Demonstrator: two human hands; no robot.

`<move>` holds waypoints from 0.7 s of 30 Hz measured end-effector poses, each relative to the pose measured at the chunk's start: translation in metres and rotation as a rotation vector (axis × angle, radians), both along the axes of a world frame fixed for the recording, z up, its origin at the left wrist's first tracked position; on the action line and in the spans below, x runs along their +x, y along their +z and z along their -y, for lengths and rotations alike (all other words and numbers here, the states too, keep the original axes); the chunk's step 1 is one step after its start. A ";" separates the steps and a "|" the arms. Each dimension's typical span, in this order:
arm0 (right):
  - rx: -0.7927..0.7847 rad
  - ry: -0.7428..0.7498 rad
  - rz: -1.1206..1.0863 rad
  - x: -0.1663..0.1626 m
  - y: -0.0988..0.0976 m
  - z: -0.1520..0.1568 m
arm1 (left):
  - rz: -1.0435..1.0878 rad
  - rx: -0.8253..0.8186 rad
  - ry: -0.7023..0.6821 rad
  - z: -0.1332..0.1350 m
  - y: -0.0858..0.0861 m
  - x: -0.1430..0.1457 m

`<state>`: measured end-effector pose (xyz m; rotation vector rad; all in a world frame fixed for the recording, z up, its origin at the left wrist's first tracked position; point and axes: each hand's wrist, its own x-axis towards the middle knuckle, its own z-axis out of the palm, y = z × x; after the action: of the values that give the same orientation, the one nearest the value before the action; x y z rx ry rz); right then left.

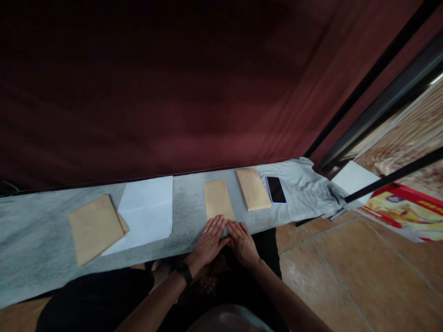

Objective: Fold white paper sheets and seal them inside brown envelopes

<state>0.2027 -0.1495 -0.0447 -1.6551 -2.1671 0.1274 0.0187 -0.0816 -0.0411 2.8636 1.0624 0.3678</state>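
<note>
A tan paper envelope point(218, 199) with small red print at its far right corner lies flat in front of me. My left hand point(210, 237) rests on its near left end, fingers stretched out and flat. Beside it, my right hand point(241, 241) lies on the near right end, its fingers also extended. The fingertips of both hands nearly meet over the envelope's near edge, which they hide. Just right of this envelope is a thick stack of tan envelopes point(254, 188).
A grey cloth point(188, 203) covers the narrow table. White paper sheets point(147, 207) lie at left, partly under more tan envelopes point(97, 228). A dark-screened phone point(276, 190) lies right of the stack. A red and yellow box point(408, 212) stands at far right, near black metal bars.
</note>
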 end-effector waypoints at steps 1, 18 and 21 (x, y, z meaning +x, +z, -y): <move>-0.003 -0.020 -0.007 -0.001 0.002 0.001 | -0.001 0.002 0.007 0.003 -0.001 -0.003; 0.012 -0.100 -0.015 -0.019 0.003 -0.005 | 0.011 0.081 0.156 0.031 -0.013 -0.015; 0.012 -0.134 0.002 -0.008 0.000 0.000 | 0.022 0.087 0.171 0.035 -0.012 -0.023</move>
<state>0.1951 -0.1493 -0.0445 -1.7881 -2.0463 0.0735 -0.0047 -0.1169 -0.0532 2.8423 1.3237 0.4661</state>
